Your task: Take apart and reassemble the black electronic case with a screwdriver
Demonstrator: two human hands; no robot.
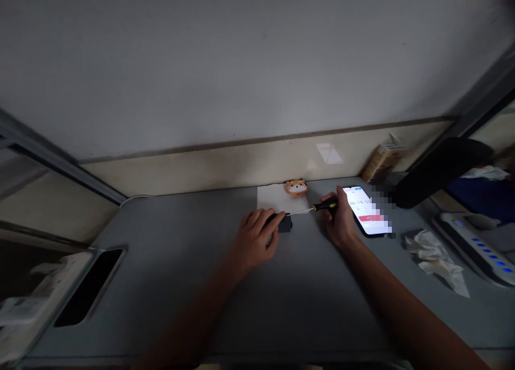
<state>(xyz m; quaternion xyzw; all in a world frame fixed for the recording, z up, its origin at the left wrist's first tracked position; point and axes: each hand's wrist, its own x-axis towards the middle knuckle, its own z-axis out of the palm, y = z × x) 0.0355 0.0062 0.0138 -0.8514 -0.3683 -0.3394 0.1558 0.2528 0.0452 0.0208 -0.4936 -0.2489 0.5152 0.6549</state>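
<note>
On the grey tabletop [306, 284] our left hand [254, 240] clamps over a small black box [285, 223] near the back edge. Just to its right, our right hand [341, 220] grips a screwdriver [317, 207]. Its long axis runs leftward, with the tip at the box's right end.

The only legible writing stands on the lit screen of the black slab-shaped smartphone [367, 213] just beside the right hand [341, 222]. A row of dark digits near its top reads 00:19:5, its end lost in a pixelated patch. The white marks on the red bar below are too small to read. Print on the tan cardboard carton [382, 161] is blurred.
</note>
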